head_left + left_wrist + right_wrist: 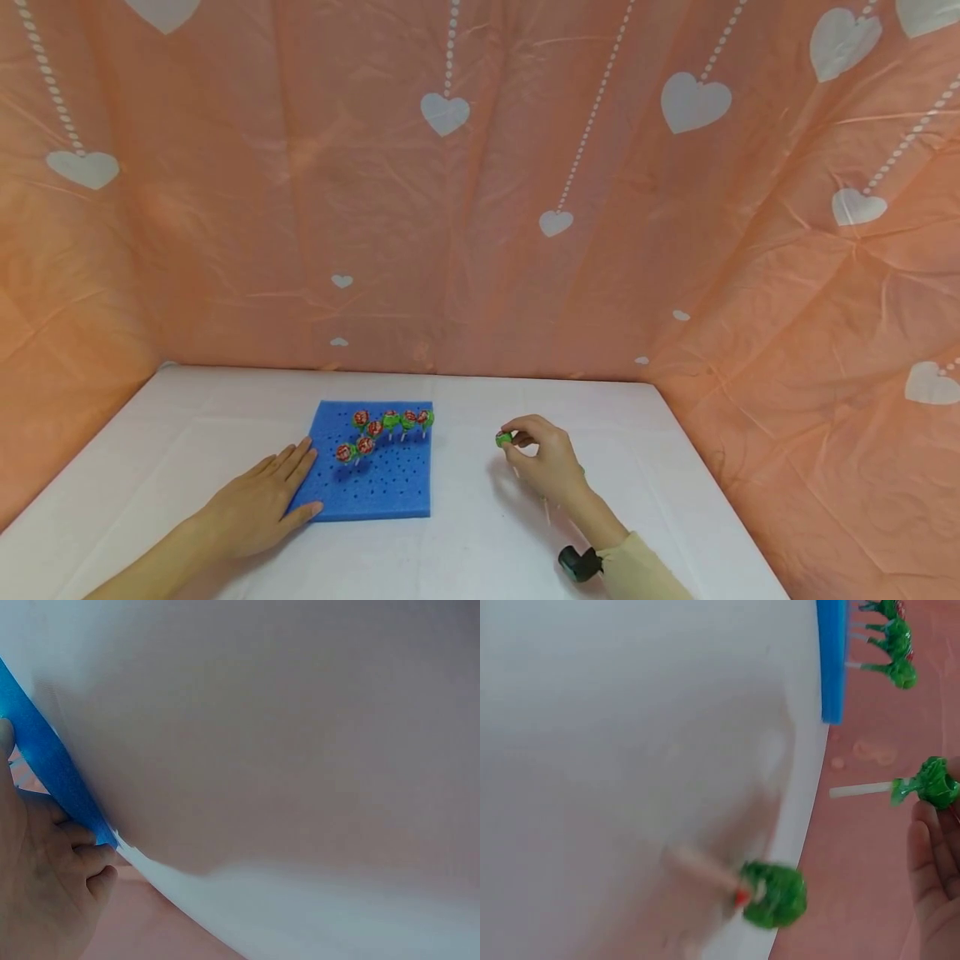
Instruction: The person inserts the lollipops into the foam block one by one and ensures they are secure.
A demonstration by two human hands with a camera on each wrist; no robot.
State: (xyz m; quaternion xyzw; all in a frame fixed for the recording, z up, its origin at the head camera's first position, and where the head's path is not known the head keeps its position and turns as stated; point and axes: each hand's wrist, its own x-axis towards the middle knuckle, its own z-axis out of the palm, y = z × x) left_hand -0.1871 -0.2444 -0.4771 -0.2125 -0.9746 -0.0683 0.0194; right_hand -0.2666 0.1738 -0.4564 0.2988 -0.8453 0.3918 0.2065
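Note:
My left hand point(258, 504) lies with fingers spread along the left edge of a blue foam board point(397, 500), thumb over its near corner. Several lollipops point(364, 446) in green and red wrappers stand on sticks in the board's small holes. To the right of the board, my right hand point(546, 458) pinches a green-wrapped lollipop point(936, 783) by its head, its white stick point(859, 790) sticking out freely. A second green lollipop point(775, 894) shows blurred in the right wrist view, close to the camera; what supports it is hidden.
The board sits on a white-covered table point(480, 558). Orange cloth point(495, 292) with white hearts hangs behind and at both sides. A black wrist camera point(579, 564) is beside the right sleeve point(641, 571).

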